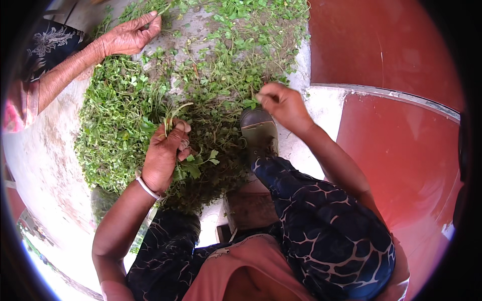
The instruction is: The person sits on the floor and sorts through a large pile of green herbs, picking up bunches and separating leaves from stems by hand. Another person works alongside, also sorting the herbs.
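Note:
My left hand [168,150] is closed around a small bunch of leafy green stems [173,113]. Pale stem ends stick up above the thumb, and leaves hang out below the fist. A white bracelet [145,186] circles that wrist. To the right, above the toe of my dark shoe [258,123], my right hand [287,108] is pinched, with a leafy green sprig [250,103] at its fingertips. Under and beyond both hands spreads a wide heap of cut leafy greens [120,105], thickest on the left and thinner toward the far side.
Another person's hand [133,35] reaches in from the upper left, holding a green stem over the heap. Red panels [396,145] with a pale strip between them stand at the right. A brown block [251,210] lies between my legs. Pale concrete floor [50,165] shows at the left.

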`<state>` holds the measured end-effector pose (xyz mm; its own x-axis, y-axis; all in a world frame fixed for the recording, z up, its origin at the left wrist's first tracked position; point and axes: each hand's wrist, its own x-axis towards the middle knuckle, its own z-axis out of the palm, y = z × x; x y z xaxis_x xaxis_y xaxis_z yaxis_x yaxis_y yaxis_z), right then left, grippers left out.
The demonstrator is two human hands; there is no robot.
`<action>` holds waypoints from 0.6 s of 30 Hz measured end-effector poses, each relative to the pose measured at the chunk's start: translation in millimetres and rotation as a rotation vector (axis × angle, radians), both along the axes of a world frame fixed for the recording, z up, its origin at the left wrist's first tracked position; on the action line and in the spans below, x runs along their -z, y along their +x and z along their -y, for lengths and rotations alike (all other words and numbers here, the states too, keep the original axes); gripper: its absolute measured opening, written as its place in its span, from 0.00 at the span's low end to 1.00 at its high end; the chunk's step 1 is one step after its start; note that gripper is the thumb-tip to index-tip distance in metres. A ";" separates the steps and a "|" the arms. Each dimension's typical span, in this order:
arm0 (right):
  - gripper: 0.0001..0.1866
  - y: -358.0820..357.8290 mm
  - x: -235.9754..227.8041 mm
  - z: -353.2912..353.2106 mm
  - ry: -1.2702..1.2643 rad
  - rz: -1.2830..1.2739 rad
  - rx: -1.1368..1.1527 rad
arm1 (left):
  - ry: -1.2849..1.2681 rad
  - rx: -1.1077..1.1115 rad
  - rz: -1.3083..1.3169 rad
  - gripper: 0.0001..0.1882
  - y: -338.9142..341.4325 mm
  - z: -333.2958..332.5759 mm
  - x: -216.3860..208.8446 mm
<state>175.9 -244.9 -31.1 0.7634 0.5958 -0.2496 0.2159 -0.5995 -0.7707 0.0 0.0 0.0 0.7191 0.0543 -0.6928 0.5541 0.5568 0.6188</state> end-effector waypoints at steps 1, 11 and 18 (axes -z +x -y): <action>0.10 10.3 6.7 4.8 -0.052 -0.069 0.152 | 0.003 0.011 -0.044 0.11 -0.4 3.4 0.6; 0.12 22.5 36.5 -2.2 -0.151 -0.402 0.224 | 0.142 0.022 -0.187 0.09 12.6 15.9 -13.2; 0.03 37.8 -76.6 11.9 0.455 -0.742 0.372 | 0.112 0.129 -0.072 0.10 11.9 17.1 -10.6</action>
